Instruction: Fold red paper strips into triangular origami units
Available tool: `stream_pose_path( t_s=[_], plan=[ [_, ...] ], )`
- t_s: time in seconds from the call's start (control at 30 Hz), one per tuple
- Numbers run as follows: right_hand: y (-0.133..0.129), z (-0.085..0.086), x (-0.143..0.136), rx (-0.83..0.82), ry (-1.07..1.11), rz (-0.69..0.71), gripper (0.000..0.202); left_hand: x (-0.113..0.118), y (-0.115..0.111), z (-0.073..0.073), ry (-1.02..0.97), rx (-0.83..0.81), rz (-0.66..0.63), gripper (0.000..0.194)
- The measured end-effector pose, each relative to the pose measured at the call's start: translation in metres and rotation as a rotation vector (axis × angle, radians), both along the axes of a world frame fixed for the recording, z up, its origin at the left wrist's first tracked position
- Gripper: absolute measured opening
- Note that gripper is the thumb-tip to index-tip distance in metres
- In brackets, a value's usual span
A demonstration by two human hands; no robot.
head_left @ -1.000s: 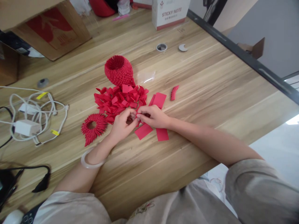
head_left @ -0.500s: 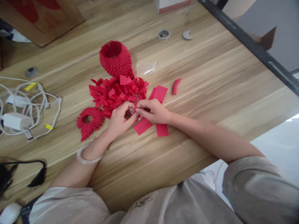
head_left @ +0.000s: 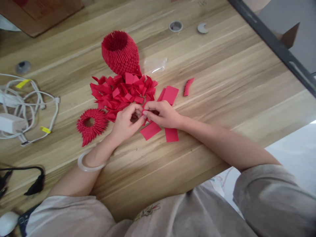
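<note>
My left hand (head_left: 127, 120) and my right hand (head_left: 163, 114) meet fingertip to fingertip, both closed on a small piece of red paper (head_left: 143, 112), mostly hidden by the fingers. Flat red paper rectangles (head_left: 171, 94) lie under and around my right hand, one of them (head_left: 150, 130) just below the fingers. Behind the hands spreads a heap of folded red paper pieces (head_left: 118, 93). A red paper vase shape (head_left: 120, 54), built from folded pieces and hollow at the top, stands behind the heap. Left of my left hand lies a red ring of folded pieces (head_left: 92, 126) with a pointed end.
A short red strip of joined pieces (head_left: 188, 87) lies to the right, and a clear plastic bag (head_left: 155, 65) behind. White cables with chargers (head_left: 29, 112) tangle at the left, near a black plug (head_left: 36, 185). A cardboard box (head_left: 39, 14) stands at the back left.
The view has shifted slightly, so the table things sit a little higher in the picture. Both hands stay together on the red paper; its fold can hardly be made out.
</note>
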State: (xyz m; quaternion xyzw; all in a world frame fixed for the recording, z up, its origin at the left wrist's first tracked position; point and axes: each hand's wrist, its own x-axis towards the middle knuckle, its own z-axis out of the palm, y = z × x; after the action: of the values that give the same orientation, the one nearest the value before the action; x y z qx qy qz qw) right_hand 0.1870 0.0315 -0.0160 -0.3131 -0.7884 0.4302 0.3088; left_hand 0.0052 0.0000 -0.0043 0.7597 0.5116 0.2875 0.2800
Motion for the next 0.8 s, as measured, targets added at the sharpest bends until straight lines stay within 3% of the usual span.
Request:
stream_pose_path(
  t_s=[0.8],
  plan=[
    [0.0006, -0.0012, -0.0001, -0.010, 0.016, 0.017, 0.020, 0.0002, 0.0001, -0.0001, 0.008, -0.033, 0.001, 0.012]
  ],
)
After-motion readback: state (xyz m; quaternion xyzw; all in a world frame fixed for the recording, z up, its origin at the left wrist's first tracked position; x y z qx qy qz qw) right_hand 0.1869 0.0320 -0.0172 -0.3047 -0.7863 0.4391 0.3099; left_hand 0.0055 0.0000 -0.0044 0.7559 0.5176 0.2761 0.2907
